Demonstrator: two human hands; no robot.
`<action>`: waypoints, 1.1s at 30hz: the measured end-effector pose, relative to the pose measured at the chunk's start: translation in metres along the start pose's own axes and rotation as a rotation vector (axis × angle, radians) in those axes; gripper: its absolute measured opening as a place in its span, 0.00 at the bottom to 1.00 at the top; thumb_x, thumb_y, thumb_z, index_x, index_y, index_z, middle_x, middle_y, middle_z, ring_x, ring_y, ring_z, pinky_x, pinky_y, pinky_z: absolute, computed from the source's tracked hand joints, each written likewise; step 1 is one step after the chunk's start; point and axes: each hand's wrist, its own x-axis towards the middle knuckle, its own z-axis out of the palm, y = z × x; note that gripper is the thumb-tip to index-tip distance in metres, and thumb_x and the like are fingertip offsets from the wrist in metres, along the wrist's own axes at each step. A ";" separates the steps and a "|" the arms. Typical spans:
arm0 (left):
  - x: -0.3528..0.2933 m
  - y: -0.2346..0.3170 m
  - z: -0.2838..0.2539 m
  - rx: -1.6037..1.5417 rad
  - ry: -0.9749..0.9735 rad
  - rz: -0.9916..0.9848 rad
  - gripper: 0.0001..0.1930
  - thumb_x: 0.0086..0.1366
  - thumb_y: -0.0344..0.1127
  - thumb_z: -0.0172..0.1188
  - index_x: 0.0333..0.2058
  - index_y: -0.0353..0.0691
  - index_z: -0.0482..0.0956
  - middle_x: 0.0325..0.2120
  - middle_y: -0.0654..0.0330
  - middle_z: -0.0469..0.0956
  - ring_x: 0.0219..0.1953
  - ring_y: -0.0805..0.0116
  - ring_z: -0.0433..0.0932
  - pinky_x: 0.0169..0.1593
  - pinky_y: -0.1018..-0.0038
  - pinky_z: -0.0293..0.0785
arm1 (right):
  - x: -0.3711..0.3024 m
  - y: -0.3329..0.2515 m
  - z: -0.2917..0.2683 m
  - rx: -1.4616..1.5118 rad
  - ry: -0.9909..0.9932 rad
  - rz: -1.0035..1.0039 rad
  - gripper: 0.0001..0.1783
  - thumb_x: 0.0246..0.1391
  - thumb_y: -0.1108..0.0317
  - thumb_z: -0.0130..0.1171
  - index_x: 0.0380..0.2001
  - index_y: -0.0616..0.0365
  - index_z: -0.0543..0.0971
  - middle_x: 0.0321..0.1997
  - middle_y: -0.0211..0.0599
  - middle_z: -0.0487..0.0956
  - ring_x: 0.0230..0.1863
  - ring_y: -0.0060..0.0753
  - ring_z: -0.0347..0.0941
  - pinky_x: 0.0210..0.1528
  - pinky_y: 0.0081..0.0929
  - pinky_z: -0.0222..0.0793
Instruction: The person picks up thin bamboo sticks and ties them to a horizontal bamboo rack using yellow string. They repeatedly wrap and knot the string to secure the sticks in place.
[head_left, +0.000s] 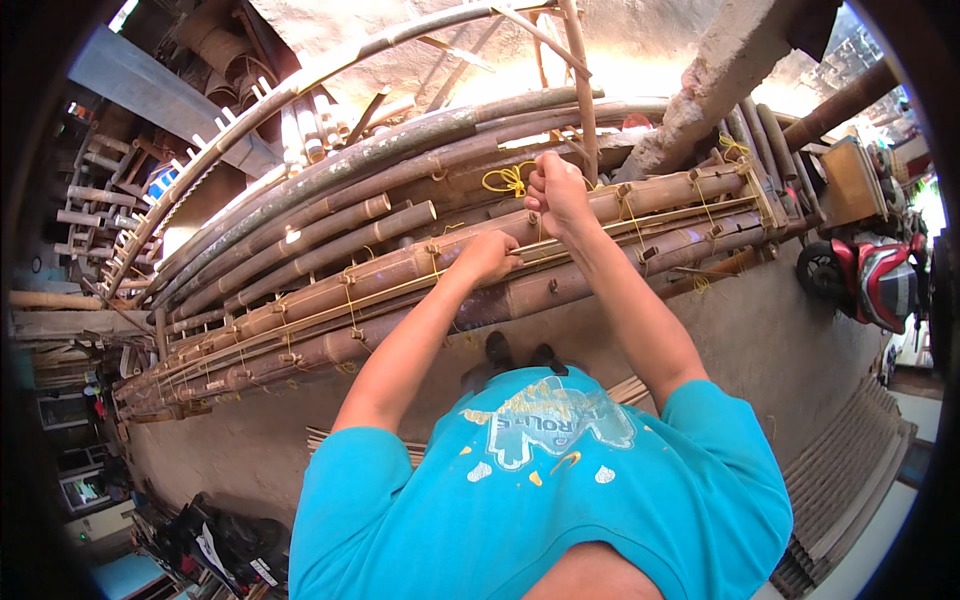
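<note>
While the left hand (pixel 487 254) presses its fingers closed on a thin strip (pixel 640 222) along the poles (pixel 330 255), the right hand (pixel 556 190) is fisted around a yellow cord (pixel 508 179) just above it. Item: stacked bamboo poles, lashed at intervals, spanning the view left to right. Item: slim upright pole (pixel 581 85), just beside the right hand. Bare floor (pixel 760 330) lies between stack and person. Red scooter (pixel 872 282) stands well apart, right edge.
</note>
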 end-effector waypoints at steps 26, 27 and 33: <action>0.043 -0.024 -0.014 -0.178 -0.560 -0.142 0.15 0.62 0.46 0.66 0.42 0.43 0.85 0.32 0.60 0.82 0.39 0.73 0.74 0.47 0.68 0.69 | 0.053 0.019 -0.008 0.258 0.149 -0.026 0.11 0.60 0.63 0.47 0.22 0.44 0.64 0.15 0.17 0.53 0.14 0.14 0.45 0.16 0.20 0.47; 0.044 -0.024 -0.016 -0.161 -0.572 -0.107 0.15 0.63 0.46 0.65 0.42 0.43 0.85 0.31 0.61 0.82 0.38 0.73 0.73 0.46 0.69 0.70 | 0.051 0.015 -0.008 0.158 0.113 -0.006 0.11 0.60 0.64 0.47 0.22 0.44 0.64 0.15 0.17 0.53 0.14 0.14 0.46 0.16 0.20 0.48; 0.041 -0.019 -0.017 -0.132 -0.530 0.014 0.15 0.63 0.47 0.65 0.41 0.42 0.84 0.27 0.64 0.80 0.33 0.76 0.71 0.40 0.71 0.69 | 0.040 0.012 -0.029 -0.227 -0.008 -0.007 0.11 0.59 0.64 0.49 0.22 0.46 0.66 0.16 0.16 0.55 0.16 0.15 0.49 0.20 0.21 0.56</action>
